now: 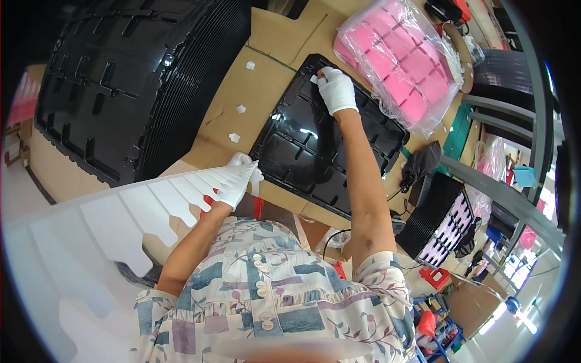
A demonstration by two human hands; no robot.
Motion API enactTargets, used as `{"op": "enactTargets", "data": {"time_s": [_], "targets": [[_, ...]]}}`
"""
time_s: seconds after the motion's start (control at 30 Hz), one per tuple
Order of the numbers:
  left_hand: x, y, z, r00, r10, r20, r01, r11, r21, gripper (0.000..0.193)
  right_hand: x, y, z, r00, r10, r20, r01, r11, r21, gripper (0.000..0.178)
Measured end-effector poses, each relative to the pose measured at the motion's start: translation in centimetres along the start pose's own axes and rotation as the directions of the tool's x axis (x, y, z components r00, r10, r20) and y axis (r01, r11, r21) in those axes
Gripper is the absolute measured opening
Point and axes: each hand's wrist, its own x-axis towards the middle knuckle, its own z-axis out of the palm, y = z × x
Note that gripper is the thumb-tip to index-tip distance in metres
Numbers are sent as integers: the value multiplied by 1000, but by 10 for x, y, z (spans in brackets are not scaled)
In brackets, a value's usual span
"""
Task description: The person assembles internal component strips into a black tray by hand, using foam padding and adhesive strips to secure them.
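My left hand (236, 184), in a white glove, is closed on the near end of a long white strip (139, 209) with a row of tab-shaped pieces along its edge. The strip runs off to the lower left, very close to the camera. A shallow black plastic tray (290, 154) with moulded pockets lies on brown cardboard before me. At the tray's far left corner my gloved right hand (337, 91) has its fingers bent together. A small white tab (314, 79) shows at its fingertips, against the tray; the finger pads are partly hidden.
A tall stack of black trays (103, 78) stands at the left. Several white scraps (234, 138) lie on the cardboard (221, 115). Pink foam pieces in a clear bag (399, 60) sit at the far right. Near a grey metal rail (484, 184) is another black tray stack (433, 221).
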Motion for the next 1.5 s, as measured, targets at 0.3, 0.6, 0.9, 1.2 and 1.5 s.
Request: {"op": "enactTargets", "data": {"time_s": [0.3, 0.6, 0.9, 1.2, 1.5], "targets": [[-4, 1, 2, 999, 20, -30, -18, 998, 66, 14, 2, -14, -2, 995, 58, 87, -41, 981, -188, 19], [1, -12, -4, 1000, 7, -10, -7, 1000, -31, 12, -12, -11, -2, 994, 111, -13, -111, 993, -42, 21], [-8, 2, -1, 1000, -26, -7, 27, 999, 38, 14, -2, -23, -5, 988, 89, 127, -50, 958, -283, 23], [-12, 16, 0, 1000, -26, -2, 26, 991, 134, 14, -57, -28, -39, 881, 150, 449, -467, 431, 772, 8], [-3, 30, 20, 973, 28, 228, -32, 999, 14, 31, -140, -69, -34, 818, 34, 574, -574, 103, 812, 14]]}}
